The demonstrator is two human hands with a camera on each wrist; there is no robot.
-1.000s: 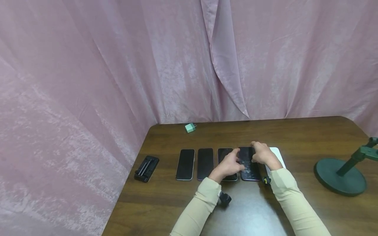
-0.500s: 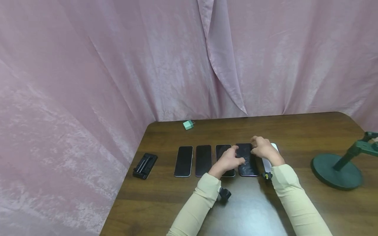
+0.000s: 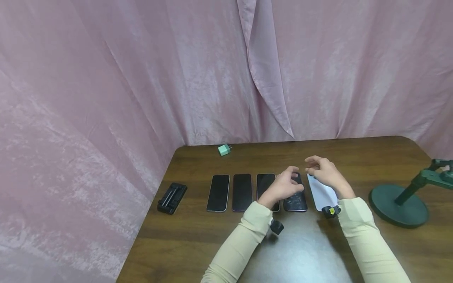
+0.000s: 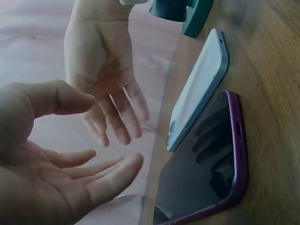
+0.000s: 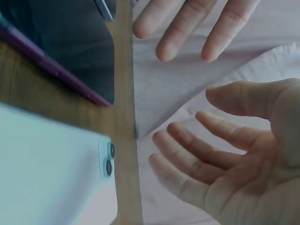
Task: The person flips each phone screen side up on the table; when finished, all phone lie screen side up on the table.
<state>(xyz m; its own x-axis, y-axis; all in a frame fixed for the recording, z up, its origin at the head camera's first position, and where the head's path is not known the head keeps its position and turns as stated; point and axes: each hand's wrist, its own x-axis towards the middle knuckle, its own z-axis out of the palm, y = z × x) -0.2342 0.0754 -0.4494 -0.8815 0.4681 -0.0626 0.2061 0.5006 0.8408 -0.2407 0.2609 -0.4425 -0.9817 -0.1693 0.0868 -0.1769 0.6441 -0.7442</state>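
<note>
A row of phones lies on the wooden table. Over the purple-edged phone (image 3: 295,202), screen up, hovers my left hand (image 3: 281,186), its fingers loosely bent around nothing. My right hand (image 3: 327,173) is held above the top end of the white phone (image 3: 321,194), fingers apart and holding nothing. In the right wrist view the white phone's back (image 5: 47,173) shows two camera lenses. The left wrist view has the two palms facing each other, both hands off the phones. Left of these lie a third dark phone (image 3: 265,182), partly hidden by my left hand, and two more dark phones.
A black holder-like box (image 3: 172,198) lies at the table's left. Near the back edge sits a mint plug adapter (image 3: 224,149). A green stand with a round base (image 3: 398,205) is on the right. A pink curtain (image 3: 212,78) hangs behind the table.
Both hands have moved right. The right hand has come away from the purple-edged phone's side to over the white phone, whose back shows more now. The head view has shifted slightly.
</note>
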